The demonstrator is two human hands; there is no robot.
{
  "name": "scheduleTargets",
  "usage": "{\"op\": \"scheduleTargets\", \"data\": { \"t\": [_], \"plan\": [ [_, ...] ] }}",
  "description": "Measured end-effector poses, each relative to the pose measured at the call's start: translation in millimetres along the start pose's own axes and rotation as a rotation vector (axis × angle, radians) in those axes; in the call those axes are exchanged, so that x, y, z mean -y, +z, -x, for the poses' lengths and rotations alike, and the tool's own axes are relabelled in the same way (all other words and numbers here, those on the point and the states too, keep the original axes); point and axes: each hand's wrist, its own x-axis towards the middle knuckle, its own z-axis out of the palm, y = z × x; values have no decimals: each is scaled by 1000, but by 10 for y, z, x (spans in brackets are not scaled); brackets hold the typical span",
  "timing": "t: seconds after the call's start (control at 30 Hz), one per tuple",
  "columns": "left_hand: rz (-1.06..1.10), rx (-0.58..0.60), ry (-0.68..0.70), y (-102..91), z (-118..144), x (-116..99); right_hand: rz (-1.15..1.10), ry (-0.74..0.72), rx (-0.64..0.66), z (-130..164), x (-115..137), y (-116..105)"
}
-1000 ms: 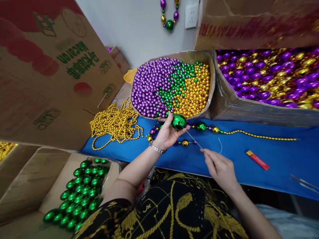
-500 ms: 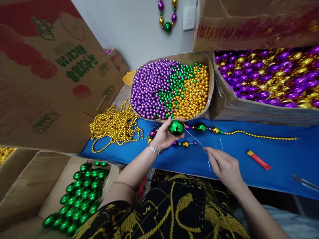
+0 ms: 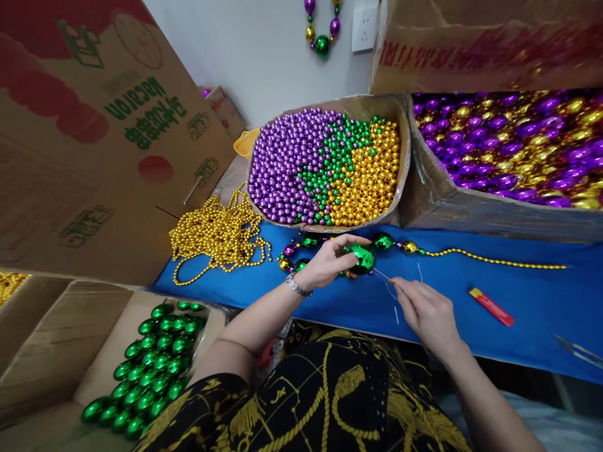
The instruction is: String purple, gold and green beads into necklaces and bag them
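Observation:
My left hand (image 3: 332, 258) is closed around a large shiny green bead (image 3: 362, 258), fingers on its left and upper side. Just to the right, my right hand (image 3: 426, 311) pinches a thin needle (image 3: 382, 274) that points toward the bead. Whether the needle's tip is inside the bead's hole I cannot tell. A pale thread hangs by my right fingertips. Behind the left hand lies a strand of mixed beads (image 3: 382, 240) in purple, green and gold, partly covered by the hand. Its right end runs into a string of small gold beads (image 3: 490, 257).
An open box of small purple, green and gold beads (image 3: 294, 163) stands behind the hands. Large purple and gold beads (image 3: 513, 150) fill a box at right. Gold bead strings (image 3: 214, 232) lie left. Green beads (image 3: 151, 364) sit in a lower box. A red lighter (image 3: 491, 307) and scissors (image 3: 577, 348) lie right.
My left hand has moved right with the green bead, bringing it close to my right fingertips. Less of the needle shows between the two. My right hand has hardly moved.

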Motion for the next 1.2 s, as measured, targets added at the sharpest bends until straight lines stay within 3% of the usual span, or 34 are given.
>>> {"op": "scheduleTargets", "data": {
  "t": [0.17, 0.23, 0.33, 0.37, 0.43, 0.5, 0.63, 0.97, 1.2],
  "plan": [
    [-124, 156, 62, 36, -39, -128, -68, 1, -52, -39, 32, 24],
    [-273, 76, 149, -46, -170, -267, -104, 26, -89, -39, 6, 10],
    [-759, -182, 292, -239, -561, -450, -84, 74, -118, -19, -61, -24],
    [-1001, -203, 294, -299, -728, -481, -66, 84, -123, -13, -83, -33],
    [-1455, -123, 178, -384, -1059, -487, -42, 97, -128, -4, -112, -42],
    [-1693, -34, 40, -416, -1322, -443, -33, 102, -136, 1, -125, -41],
    [-1729, -28, 16, -417, -1496, -373, -24, 112, -141, 16, -134, -30],
    [-1565, 76, 157, -436, -1305, -293, -40, 144, -165, 3, -164, -28],
    [-1470, 334, 230, -444, -1283, -359, -35, 155, -168, 20, -143, -45]
  ]
}}
